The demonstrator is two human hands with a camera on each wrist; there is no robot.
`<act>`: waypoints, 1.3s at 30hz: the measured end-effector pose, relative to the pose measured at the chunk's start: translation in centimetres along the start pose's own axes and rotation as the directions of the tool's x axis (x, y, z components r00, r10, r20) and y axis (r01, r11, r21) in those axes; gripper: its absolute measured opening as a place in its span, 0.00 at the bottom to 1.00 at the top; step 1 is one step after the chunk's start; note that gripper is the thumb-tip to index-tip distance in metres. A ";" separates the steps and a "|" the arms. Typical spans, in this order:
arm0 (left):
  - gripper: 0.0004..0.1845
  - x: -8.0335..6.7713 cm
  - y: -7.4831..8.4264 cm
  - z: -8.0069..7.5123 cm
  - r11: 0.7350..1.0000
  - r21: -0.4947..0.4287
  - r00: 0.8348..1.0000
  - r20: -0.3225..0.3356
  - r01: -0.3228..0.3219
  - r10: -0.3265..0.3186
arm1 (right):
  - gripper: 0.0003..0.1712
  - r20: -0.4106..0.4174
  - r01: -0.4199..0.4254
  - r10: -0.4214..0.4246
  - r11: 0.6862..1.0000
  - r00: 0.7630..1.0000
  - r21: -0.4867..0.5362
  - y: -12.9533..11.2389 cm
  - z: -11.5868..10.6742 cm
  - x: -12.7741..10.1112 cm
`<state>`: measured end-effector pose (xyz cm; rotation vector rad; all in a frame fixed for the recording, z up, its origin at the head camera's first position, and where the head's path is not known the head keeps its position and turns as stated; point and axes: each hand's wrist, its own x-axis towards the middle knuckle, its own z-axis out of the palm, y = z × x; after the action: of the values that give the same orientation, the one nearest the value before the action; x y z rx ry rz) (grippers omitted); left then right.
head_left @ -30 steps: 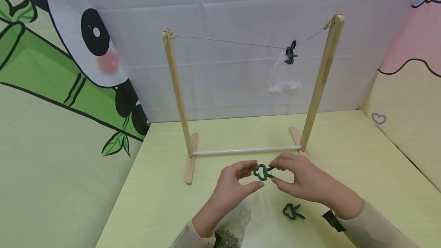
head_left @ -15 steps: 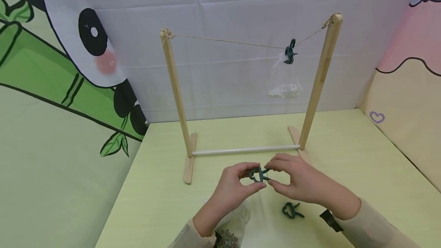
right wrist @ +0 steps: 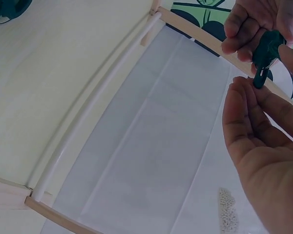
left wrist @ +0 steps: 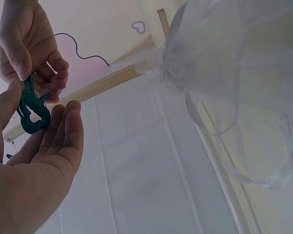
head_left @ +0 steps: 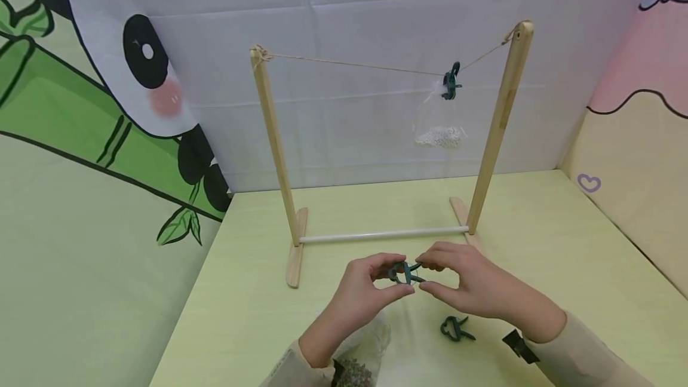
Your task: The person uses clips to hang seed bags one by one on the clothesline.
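Observation:
A dark green spring clip [head_left: 407, 273] is held between my two hands above the table. My left hand [head_left: 365, 285] grips its rounded jaw end between thumb and fingers. From the other side my right hand [head_left: 459, 276] has its thumb and fingertips at the two handles, pinching them. Seen from the left wrist, the clip [left wrist: 34, 108] lies between the left thumb and fingers, with the right thumb on a handle. A second green clip [head_left: 457, 328] lies on the table below the right hand. Beside the left forearm is a clear bag [head_left: 371, 339] with grey-brown bits, partly hidden.
A wooden frame stands behind the hands, with a left post [head_left: 276, 148], a right post [head_left: 500, 130] and a white rod [head_left: 384, 235] low down. On its string [head_left: 355, 64] another green clip [head_left: 451, 81] holds a bag of white grains [head_left: 441, 136].
The held clip has shifted slightly left, deeper between my left thumb and fingers. My right hand has followed it and stays at the handles. The clip on the table has not moved.

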<state>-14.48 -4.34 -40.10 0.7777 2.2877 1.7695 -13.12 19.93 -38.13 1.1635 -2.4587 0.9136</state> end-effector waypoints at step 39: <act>0.19 -0.5 -0.3 -1.0 1.000 -0.011 1.000 0.009 0.014 -0.014 | 0.14 -0.093 0.140 -0.134 0.989 0.987 0.051 0.6 -0.3 -0.1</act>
<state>-14.58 -5.50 -40.16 0.7638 2.2710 1.7674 -13.46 20.50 -38.17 1.2646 -2.2652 0.9790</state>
